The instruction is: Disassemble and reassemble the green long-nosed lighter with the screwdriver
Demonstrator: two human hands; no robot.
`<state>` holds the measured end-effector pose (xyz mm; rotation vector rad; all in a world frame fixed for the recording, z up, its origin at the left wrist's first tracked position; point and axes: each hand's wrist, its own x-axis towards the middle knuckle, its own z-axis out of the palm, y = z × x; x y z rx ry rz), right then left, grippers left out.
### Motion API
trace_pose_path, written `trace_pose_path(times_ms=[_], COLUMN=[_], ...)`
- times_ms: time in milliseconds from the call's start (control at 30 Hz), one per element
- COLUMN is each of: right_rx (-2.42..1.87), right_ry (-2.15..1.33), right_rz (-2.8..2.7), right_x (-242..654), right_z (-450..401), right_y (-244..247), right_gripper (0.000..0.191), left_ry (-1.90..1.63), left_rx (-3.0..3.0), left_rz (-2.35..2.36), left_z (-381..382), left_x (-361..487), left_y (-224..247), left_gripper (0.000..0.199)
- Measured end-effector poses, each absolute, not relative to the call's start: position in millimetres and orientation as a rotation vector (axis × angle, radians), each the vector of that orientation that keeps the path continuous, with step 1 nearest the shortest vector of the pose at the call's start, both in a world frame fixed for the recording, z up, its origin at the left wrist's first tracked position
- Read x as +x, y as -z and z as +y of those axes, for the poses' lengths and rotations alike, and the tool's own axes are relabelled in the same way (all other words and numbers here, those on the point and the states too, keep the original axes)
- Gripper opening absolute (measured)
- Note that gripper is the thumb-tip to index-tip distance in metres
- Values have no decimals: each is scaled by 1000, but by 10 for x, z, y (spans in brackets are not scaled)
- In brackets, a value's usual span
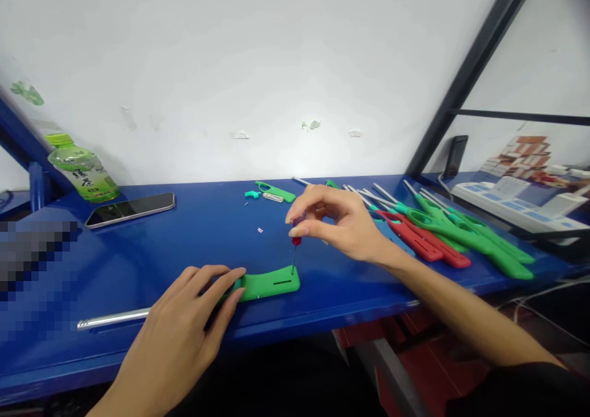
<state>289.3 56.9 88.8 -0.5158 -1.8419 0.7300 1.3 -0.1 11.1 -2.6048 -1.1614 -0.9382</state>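
A green long-necked lighter (271, 283) lies flat near the front edge of the blue table, its silver tube (113, 318) pointing left. My left hand (184, 318) grips it around the trigger part, thumb on the near side and fingers on the far side. Above the handle's right end, my right hand (329, 220) pinches a small screwdriver (296, 240) with a red handle. The screwdriver stands nearly upright, and its thin shaft meets the small hole at the end of the handle. My right fingers cover the upper part of the screwdriver.
Behind lie a green lighter shell (279, 192), a turquoise trigger piece (252, 194) and a clear tank (273, 197). Red lighters (417, 238) and green lighters (483, 242) are piled at right. A phone (131, 210) and a bottle (83, 168) occupy the back left.
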Motion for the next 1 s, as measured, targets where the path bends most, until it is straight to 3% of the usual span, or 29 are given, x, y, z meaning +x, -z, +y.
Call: trace_pose_path(times_ms=[233,433,700,867,1000], right_rx=[-558,-802,-1341,-1363,-1224], right_ry=[-677,-447,-67,-63,-50], right_rz=[-1804,-1602,-2143,-2284,-2320], right_x=[2917,3003,3064,3056,3001], right_z=[572,755,919,929,867], right_y=[-871,-815,-625,-520,-562], right_gripper=[9,22,15,10,25], left_ry=[909,903,903,898,933], left_rx=[-2592,-2585,-2589,-2592,-2584], left_rz=[-1153,-1152,-1200,-1255,-1281], left_z=[1,4,-18,-19,-22], left_x=[7,7,-3,-12,-1], left_y=[-106,-98,-48,-27,-34], left_gripper=[32,31,33,38,42])
